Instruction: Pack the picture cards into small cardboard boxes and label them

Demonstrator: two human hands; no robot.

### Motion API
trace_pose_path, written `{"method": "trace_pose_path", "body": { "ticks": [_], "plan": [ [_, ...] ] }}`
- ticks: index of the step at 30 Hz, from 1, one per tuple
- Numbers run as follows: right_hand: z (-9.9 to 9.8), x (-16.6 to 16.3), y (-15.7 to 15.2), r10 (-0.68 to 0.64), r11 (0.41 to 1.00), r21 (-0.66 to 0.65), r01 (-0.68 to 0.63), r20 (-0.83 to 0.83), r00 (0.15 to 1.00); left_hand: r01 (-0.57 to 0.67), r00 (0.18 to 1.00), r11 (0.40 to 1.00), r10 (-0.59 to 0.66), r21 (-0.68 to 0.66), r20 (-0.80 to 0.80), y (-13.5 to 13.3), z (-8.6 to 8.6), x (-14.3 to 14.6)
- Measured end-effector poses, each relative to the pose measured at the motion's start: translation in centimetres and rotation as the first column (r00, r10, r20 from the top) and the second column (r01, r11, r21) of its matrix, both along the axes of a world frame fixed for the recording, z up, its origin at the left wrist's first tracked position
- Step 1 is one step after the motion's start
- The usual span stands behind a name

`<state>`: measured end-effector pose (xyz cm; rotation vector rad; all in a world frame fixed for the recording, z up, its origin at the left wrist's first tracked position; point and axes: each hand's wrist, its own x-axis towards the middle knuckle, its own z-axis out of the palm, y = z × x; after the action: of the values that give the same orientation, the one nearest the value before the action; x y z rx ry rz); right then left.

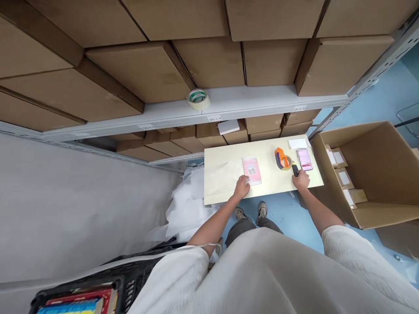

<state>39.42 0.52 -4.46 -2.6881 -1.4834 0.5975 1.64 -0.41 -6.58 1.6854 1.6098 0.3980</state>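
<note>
A flat pink packet (252, 170) with a small picture in its middle lies on the cream tabletop (225, 157). At its lower left edge, my left hand (242, 188) has its fingers curled on the packet's corner. Farther right, my right hand (301, 179) is closed around a black-handled cutter with a yellow end (295, 169). Just left of that cutter is an orange tape dispenser (280, 158) with a roll of tape. A phone (304, 159) with a pink, blurred screen lies beyond my right hand, below a white card (297, 144). Thin translucent wrapping (224, 175) lies left of the packet.
Shelves of cardboard boxes (209, 61) rise in front, with a tape roll (198, 99) on the shelf edge. A large open carton (376, 165) holding small labelled boxes stands right. White wrapping sheets (186, 205) heap at left; a black crate (122, 283) with books is lower left.
</note>
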Motion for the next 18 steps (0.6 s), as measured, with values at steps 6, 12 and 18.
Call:
{"method": "trace_pose_path", "body": {
  "ticks": [6, 12, 18],
  "plan": [
    [0.2, 1.0, -0.4, -0.068, 0.995, 0.059, 0.077, -0.138, 0.988, -0.022, 0.999, 0.999, 0.021, -0.032, -0.028, -1.0, -0.4, -0.6],
    [2.1, 0.4, -1.0, -0.22, 0.891, 0.269, 0.364, -0.445, 0.868, -0.027, 0.999, 0.999, 0.025, -0.036, -0.044, -1.0, -0.3, -1.7],
    [4.9, -4.8, -0.3, -0.027, 0.863, 0.317, 0.393, -0.748, 0.663, -0.024, 0.998, 0.999, 0.022, -0.034, -0.057, 0.0, 0.0, -3.4]
  ]
}}
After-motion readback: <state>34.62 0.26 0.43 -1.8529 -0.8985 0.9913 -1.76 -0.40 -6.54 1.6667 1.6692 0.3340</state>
